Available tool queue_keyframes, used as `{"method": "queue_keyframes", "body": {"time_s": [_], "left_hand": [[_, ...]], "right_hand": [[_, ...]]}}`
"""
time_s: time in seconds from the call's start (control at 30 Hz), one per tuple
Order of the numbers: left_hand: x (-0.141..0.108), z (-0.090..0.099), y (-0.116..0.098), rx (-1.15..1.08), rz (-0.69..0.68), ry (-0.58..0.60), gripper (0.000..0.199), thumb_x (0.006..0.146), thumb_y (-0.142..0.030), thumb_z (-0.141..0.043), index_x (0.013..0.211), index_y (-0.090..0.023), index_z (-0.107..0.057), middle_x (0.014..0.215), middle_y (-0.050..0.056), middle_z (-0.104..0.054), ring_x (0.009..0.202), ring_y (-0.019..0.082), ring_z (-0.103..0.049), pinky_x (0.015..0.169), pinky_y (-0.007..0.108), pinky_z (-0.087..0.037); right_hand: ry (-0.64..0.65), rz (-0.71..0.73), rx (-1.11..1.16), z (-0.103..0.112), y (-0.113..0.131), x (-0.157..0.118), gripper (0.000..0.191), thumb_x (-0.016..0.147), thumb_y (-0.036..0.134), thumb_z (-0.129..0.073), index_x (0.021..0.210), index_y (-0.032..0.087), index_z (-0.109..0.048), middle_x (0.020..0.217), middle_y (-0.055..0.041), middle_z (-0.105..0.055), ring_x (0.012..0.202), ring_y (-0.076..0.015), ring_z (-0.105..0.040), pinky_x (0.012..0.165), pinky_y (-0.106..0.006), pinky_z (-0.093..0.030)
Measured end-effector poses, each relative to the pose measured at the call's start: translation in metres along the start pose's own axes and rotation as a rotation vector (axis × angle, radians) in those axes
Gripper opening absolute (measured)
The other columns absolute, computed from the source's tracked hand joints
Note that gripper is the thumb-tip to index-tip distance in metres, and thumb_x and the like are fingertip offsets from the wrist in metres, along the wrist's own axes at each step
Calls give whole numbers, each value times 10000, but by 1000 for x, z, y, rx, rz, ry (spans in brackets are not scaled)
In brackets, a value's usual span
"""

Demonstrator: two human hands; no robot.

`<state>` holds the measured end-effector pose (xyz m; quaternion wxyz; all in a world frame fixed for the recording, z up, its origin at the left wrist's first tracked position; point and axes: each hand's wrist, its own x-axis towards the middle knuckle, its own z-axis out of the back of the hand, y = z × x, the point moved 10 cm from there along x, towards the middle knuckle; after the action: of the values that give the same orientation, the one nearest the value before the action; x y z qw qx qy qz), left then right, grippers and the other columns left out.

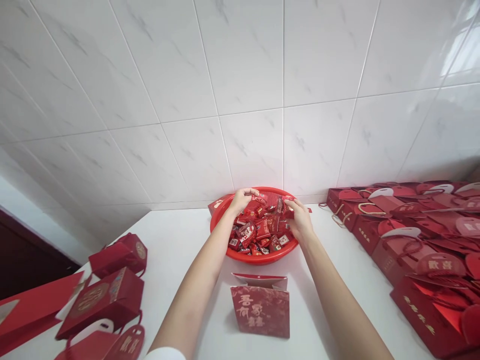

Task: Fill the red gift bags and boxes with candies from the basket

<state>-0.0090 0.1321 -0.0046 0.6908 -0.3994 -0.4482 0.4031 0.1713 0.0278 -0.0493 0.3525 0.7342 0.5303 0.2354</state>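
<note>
Head view: the right hand (302,220) pinches a red packet (288,198) over the far right of the red basket (258,259); the left hand (241,201), fingers narrow, is at the far left (gripping? can't tell). Plenty of wrapped sweets (263,229) lie inside; the near box (260,312) stands open-topped, unfinished. Right, assembled boxes (418,312) look done; more cartons (107,302) sit left.

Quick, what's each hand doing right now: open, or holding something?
Left hand: fingers curled at a red wrapper; grip cannot be told.
Right hand: closed on a small red packet, over the red basket.
</note>
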Motion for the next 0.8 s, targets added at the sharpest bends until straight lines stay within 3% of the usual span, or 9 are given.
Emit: {"method": "queue_keyframes", "body": {"time_s": [0.1,0.53,0.8], "left_hand": [[-4,-2,-8,-35,-46,-22,159,633,-115,-549,652,-179,-693,907,34,-759,950,193,-673,960,355,-490],[-15,-12,-18,-37,-27,-33,304,630,-160,-501,739,-181,-783,830,39,-777,837,201,-659,847,327,-512],[-15,-2,-16,61,-11,-135,211,714,-239,-572,763,-180,-769,851,50,-767,851,204,-671,832,314,-511]], "right_hand": [[41,-25,-2,-4,-2,0,241,495,279,-809,674,206,-665,715,-13,-694,687,-194,-609,556,-294,-485],[61,-44,55,-2,-8,6,223,540,226,-801,664,219,-615,716,18,-690,722,-186,-638,637,-304,-519],[42,-54,79,1,-9,8,220,530,201,-795,693,217,-648,724,14,-702,724,-187,-651,631,-304,-523]]}}
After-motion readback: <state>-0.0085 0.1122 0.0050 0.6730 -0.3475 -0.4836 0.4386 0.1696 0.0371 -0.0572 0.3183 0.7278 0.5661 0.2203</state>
